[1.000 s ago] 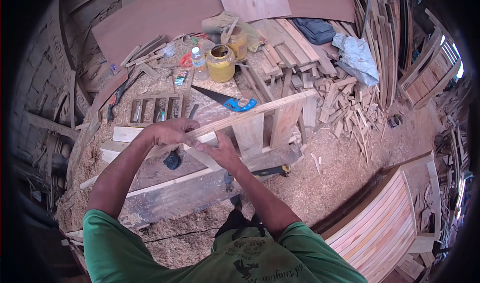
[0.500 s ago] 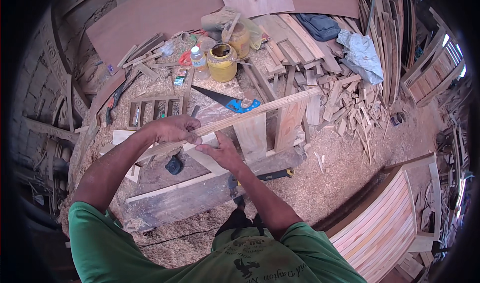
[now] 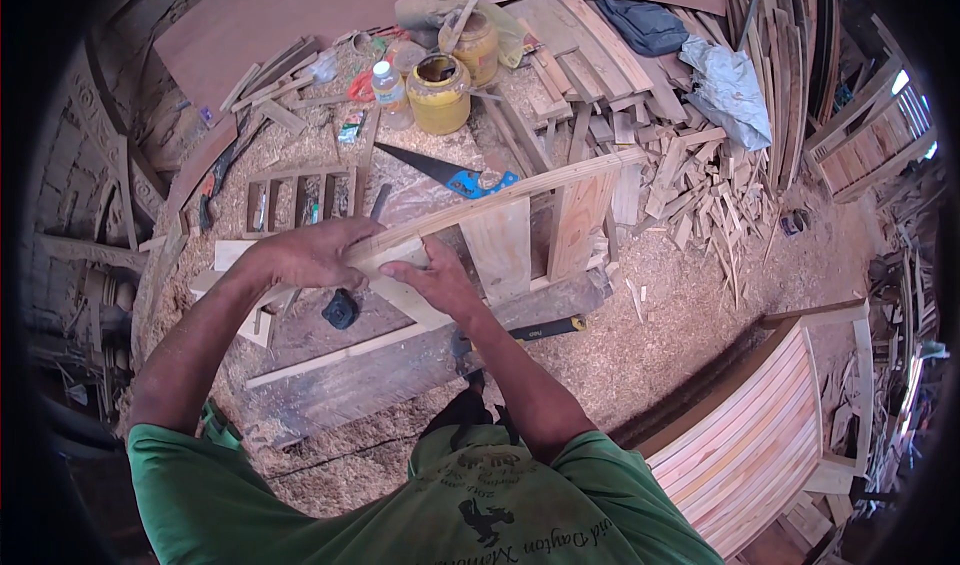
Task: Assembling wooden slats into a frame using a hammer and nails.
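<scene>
- The frame, pale wood, stands on the bench in the middle of the scene, between the hands and the saw.
- Its top rail slants from the left hand toward the far right.
- Left hand: fingers curled around the rail's left end, holding it.
- Right hand: thumb on the near face of the leftmost slat, fingers at its upper edge, pinching it just under the rail.
- Two wider slats stand to the right, well apart from each other.
- A black tape measure lies on the bench, left of the leftmost slat.
- The hammer lies on the near side, right of the right forearm.
- Beyond the rail lies the saw, blue-handled.
- Farther off stand a yellow jar and, just left of it, a bottle.
</scene>
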### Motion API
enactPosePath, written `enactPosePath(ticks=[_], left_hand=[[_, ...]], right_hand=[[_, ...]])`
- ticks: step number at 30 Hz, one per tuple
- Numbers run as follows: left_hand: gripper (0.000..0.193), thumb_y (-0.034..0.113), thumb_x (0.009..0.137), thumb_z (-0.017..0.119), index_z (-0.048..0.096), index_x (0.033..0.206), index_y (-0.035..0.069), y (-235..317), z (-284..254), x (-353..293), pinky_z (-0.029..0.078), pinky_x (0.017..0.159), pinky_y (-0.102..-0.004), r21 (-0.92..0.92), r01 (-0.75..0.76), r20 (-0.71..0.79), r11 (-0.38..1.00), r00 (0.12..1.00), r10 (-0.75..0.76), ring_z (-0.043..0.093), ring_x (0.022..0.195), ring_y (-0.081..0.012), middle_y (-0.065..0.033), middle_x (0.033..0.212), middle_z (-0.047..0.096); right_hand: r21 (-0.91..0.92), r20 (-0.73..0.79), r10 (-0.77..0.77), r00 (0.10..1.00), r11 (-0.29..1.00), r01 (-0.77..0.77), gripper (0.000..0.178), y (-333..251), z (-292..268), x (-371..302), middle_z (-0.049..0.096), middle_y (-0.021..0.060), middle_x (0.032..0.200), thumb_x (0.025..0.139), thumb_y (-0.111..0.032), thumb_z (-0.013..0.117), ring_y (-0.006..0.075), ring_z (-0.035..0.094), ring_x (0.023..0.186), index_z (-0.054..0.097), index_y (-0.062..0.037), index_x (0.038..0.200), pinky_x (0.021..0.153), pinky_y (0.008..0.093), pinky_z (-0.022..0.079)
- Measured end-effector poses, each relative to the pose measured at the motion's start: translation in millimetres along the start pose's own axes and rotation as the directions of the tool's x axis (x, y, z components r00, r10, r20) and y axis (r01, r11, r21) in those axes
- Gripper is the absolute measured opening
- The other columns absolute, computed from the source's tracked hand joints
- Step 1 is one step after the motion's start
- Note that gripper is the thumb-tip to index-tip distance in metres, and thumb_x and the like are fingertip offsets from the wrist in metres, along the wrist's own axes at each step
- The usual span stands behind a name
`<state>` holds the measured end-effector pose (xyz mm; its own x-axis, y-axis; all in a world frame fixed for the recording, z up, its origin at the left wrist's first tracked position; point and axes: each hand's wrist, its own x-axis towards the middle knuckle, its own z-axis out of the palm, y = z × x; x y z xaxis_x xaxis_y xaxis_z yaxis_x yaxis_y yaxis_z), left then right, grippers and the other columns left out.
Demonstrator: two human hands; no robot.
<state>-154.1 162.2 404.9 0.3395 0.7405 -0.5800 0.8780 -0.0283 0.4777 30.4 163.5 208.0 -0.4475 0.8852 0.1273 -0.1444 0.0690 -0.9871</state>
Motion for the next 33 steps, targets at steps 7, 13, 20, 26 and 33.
enactPosePath(ticks=[7,13,20,26,33], left_hand=[[0.041,0.003,0.084,0.076,0.065,0.124,-0.001,2,26,-1,0.052,0.102,-0.0469,0.137,0.005,-0.237,0.991,0.971,0.027,0.068,0.114,-0.0390,-0.0228,0.115,0.070],[0.031,0.001,0.087,0.072,0.065,0.117,-0.002,1,59,-6,0.053,0.094,-0.0516,0.267,-0.004,-0.446,0.964,0.886,0.127,0.067,0.107,-0.0446,-0.0228,0.111,0.068],[0.025,0.000,0.088,0.070,0.064,0.112,-0.003,0,86,-12,0.053,0.090,-0.0533,0.280,0.039,-0.597,0.959,0.790,0.142,0.066,0.102,-0.0460,-0.0233,0.106,0.067],[0.029,0.002,0.087,0.071,0.063,0.115,-0.002,-3,97,-13,0.053,0.093,-0.0516,0.282,0.018,-0.648,0.959,0.741,0.176,0.065,0.106,-0.0444,-0.0225,0.109,0.066],[0.035,0.013,0.089,0.077,0.064,0.120,0.003,-5,112,-22,0.053,0.095,-0.0488,0.026,-0.062,-0.665,0.998,0.744,0.064,0.066,0.109,-0.0416,-0.0217,0.114,0.068]], right_hand=[[0.048,0.028,0.089,0.996,0.995,-0.090,0.053,-12,-2,-1,0.073,0.0162,0.113,0.088,-0.039,0.086,0.0252,0.070,0.108,0.068,-0.0001,0.121,0.094,0.0389,0.055],[-0.030,0.002,0.017,1.000,0.999,-0.017,0.050,3,-1,0,0.071,0.0173,0.114,0.088,-0.037,0.086,0.0248,0.068,0.109,0.070,0.0004,0.118,0.093,0.0391,0.055],[-0.011,-0.016,0.004,1.000,1.000,-0.004,0.038,8,-1,-5,0.075,0.0096,0.111,0.094,-0.024,0.082,0.0136,0.068,0.101,0.071,0.0010,0.120,0.088,0.0321,0.057],[-0.111,0.011,0.004,1.000,0.994,-0.003,0.062,2,-9,-11,0.064,0.0240,0.119,0.089,-0.045,0.085,0.0333,0.065,0.113,0.065,0.0029,0.123,0.097,0.0438,0.051],[-0.291,-0.129,-0.109,0.986,0.954,0.068,0.059,52,-33,-99,0.066,0.0181,0.130,0.094,-0.024,0.078,0.0277,0.066,0.119,0.056,-0.0003,0.143,0.101,0.0404,0.052]])
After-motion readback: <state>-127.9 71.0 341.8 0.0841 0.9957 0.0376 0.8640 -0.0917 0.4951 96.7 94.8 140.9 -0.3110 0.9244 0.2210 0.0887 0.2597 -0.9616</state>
